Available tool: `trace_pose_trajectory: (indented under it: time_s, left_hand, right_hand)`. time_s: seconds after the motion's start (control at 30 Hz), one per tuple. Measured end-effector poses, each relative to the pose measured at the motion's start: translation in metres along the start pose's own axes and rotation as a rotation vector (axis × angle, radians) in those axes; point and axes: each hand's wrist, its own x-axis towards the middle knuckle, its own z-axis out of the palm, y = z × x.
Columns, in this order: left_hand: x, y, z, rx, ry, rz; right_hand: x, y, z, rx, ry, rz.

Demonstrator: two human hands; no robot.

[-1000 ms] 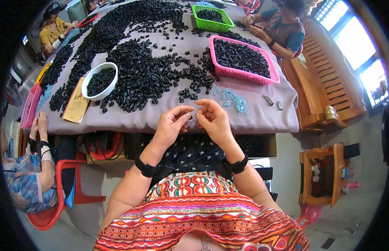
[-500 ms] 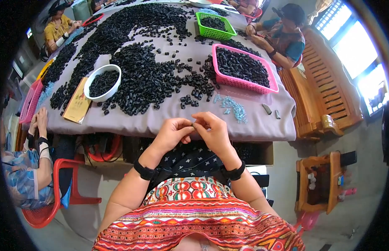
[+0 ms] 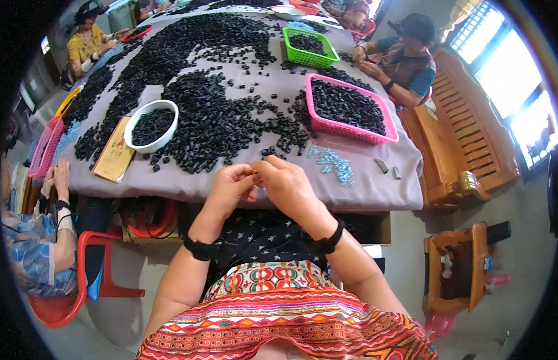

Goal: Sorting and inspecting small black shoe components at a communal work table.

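Observation:
My left hand (image 3: 229,188) and my right hand (image 3: 286,185) meet at the fingertips over the near edge of the table. Both are closed in a pinch. Whatever lies between them is hidden by the fingers and too small to name. Just beyond spreads a large heap of small black pieces (image 3: 210,132), short and tube-like. To the right of my right hand lie small clear-blue pieces (image 3: 337,166) in a loose strip. Past them stands a pink basket (image 3: 351,134) full of black pieces.
A white bowl (image 3: 148,147) of smaller black pieces stands left, beside a yellow packet (image 3: 115,157). Farther off is a green basket (image 3: 312,59). Two grey-green scraps (image 3: 382,165) lie right on the grey tablecloth (image 3: 369,189). Other people sit around; a wooden bench (image 3: 465,132) stands right.
Both hands have shifted left, still pinched together. My right hand has turned so its back covers the fingertips, where a small dark piece showed before.

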Motion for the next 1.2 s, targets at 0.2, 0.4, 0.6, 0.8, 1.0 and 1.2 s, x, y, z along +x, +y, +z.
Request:
trace_pose_trajectory:
  time_s: [0.2, 0.4, 0.6, 0.8, 1.0, 1.2]
  left_hand:
    - [-0.002, -0.007, 0.008, 0.028, -0.090, -0.090]
    - [-0.003, -0.005, 0.014, 0.000, -0.063, -0.112]
    - [0.003, -0.018, 0.005, 0.009, 0.033, 0.022]
    - [0.007, -0.014, -0.001, 0.013, 0.246, 0.124]
    - [0.010, -0.016, -0.004, -0.002, 0.204, 0.106]
    - [0.011, -0.016, -0.007, -0.016, 0.177, 0.095]
  right_hand:
    - [-0.014, 0.005, -0.004, 0.001, 0.005, -0.024]
    - [-0.022, 0.005, -0.010, -0.006, -0.015, -0.055]
    - [-0.005, 0.009, -0.010, 0.159, -0.011, 0.040]
    - [0.053, 0.072, 0.001, -0.093, 0.071, 0.123]
    - [0.092, 0.102, 0.038, -0.345, -0.230, 0.239]
    - [0.083, 0.105, 0.044, -0.237, -0.195, 0.188]
